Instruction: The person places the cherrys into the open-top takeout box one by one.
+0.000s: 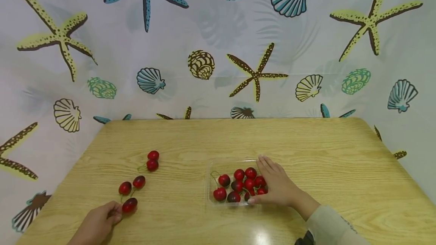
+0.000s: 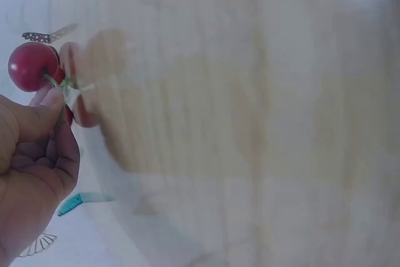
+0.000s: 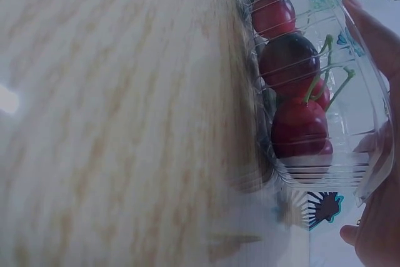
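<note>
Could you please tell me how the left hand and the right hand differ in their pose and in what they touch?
The left hand has curled fingers, while the right hand has mostly straight fingers. The left hand pinches a cherry stem; the right hand spans the right end of the clear container. In the head view, a pale sleeve shows behind the right hand, none behind the left hand. Both are close to cherries.
</note>
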{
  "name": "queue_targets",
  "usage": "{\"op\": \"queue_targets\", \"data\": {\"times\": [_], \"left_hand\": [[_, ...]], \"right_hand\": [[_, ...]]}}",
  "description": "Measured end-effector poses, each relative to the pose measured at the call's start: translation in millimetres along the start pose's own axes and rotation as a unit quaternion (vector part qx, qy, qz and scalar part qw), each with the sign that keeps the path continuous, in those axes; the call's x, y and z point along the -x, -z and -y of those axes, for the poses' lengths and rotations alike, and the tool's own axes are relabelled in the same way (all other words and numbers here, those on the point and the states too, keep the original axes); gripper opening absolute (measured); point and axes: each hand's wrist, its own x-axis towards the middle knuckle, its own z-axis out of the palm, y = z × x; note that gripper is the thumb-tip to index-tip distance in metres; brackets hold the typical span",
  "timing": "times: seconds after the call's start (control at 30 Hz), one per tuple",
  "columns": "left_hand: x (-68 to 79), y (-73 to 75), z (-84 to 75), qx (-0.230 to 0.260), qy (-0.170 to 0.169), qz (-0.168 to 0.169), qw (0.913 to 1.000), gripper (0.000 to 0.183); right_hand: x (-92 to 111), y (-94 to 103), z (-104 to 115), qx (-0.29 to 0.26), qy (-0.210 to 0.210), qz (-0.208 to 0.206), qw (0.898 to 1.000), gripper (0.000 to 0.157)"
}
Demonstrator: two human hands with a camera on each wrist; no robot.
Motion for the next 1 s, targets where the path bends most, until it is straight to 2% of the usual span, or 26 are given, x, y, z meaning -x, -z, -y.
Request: {"op": "queue_targets", "data": {"times": [0.23, 0.4, 0.7, 1.0], "left_hand": [[3.0, 7.4, -25.1, 0.013, -0.047, -0.024, 0.9985, 0.006], [-1.9, 10.4, -43.4, 0.031, -0.078, -0.033, 0.9959, 0.005], [-12.2, 12.0, -78.5, 0.064, -0.138, -0.028, 0.9879, 0.005], [-20.6, 8.0, -110.0, 0.097, -0.163, -0.008, 0.9818, 0.006]], "right_hand": [[0.1, 0.4, 1.6, -0.002, 0.0, 0.003, 1.0, 0.11], [0.2, 0.5, 1.2, 0.001, 0.0, 0.004, 1.0, 0.11], [0.9, 0.7, 1.1, -0.001, -0.004, 0.003, 1.0, 0.11], [1.1, 1.4, 1.9, 0.005, 0.004, 0.003, 1.0, 0.109]]}}
